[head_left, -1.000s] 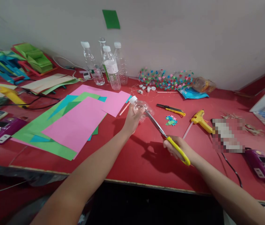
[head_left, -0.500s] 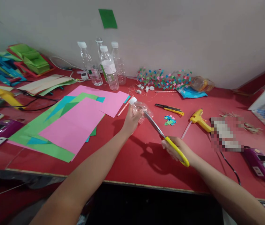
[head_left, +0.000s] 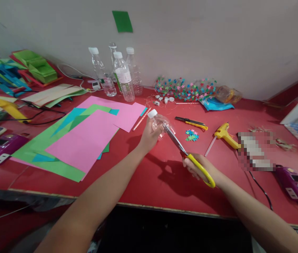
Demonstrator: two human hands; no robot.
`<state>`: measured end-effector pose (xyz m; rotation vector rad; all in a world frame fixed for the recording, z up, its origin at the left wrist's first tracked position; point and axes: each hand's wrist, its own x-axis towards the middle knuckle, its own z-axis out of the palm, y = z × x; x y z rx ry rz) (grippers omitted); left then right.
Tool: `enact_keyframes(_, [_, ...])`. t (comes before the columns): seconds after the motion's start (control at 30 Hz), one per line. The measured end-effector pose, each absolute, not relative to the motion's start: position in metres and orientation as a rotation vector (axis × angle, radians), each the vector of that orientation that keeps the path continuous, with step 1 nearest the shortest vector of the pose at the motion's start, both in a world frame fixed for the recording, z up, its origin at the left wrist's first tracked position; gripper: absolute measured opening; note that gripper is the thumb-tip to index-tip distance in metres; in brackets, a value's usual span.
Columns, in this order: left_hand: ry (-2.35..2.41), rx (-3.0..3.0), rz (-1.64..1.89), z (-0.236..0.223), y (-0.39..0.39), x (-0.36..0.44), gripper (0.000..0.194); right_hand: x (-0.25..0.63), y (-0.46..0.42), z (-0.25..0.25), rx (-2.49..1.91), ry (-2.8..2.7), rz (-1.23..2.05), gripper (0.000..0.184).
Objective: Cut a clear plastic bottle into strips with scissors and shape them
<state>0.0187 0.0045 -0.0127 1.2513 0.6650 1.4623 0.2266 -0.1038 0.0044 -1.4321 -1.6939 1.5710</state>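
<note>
My left hand [head_left: 149, 136] is closed around a clear plastic bottle top [head_left: 161, 121] with a white cap, held above the red table with the cap toward the far left. In my right hand [head_left: 198, 168] is a pair of scissors [head_left: 176, 140] with yellow handles. Their blades reach to the bottle top's edge beside my left fingers; whether the plastic lies between them I cannot tell. Beyond the scissors are a yellow utility knife [head_left: 191, 123] and a small pile of coloured paper stars [head_left: 192, 135].
Pink, green and blue paper sheets [head_left: 83, 140] cover the table's left side. Several plastic bottles [head_left: 124, 79] stand by the wall, near a star-covered clear bottle [head_left: 186, 88]. To the right lie a yellow glue gun [head_left: 225, 135] and a purple power strip [head_left: 293, 184].
The scissor blades look closer together than before. Both hands, the bottle top and the scissors have otherwise barely shifted; the whole view has slid slightly right.
</note>
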Motion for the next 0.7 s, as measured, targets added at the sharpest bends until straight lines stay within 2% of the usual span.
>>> enact_keyframes(0.17, [0.639,1.254,1.475,-0.0154,0.0055,0.0197,0.036,0.2236,-0.1037,0.0059,-1.508,-1.645,1.584,0.054])
enact_keyframes(0.37, [0.653,1.205,1.462,-0.0181,0.006,0.0196,0.044,0.2214,-0.1048,0.005,-1.529,-1.648,1.531,0.049])
enact_keyframes(0.7, [0.581,1.263,1.446,-0.0204,0.0086,0.0182,0.046,0.2189,-0.1044,0.0053,-1.487,-1.659,1.532,0.053])
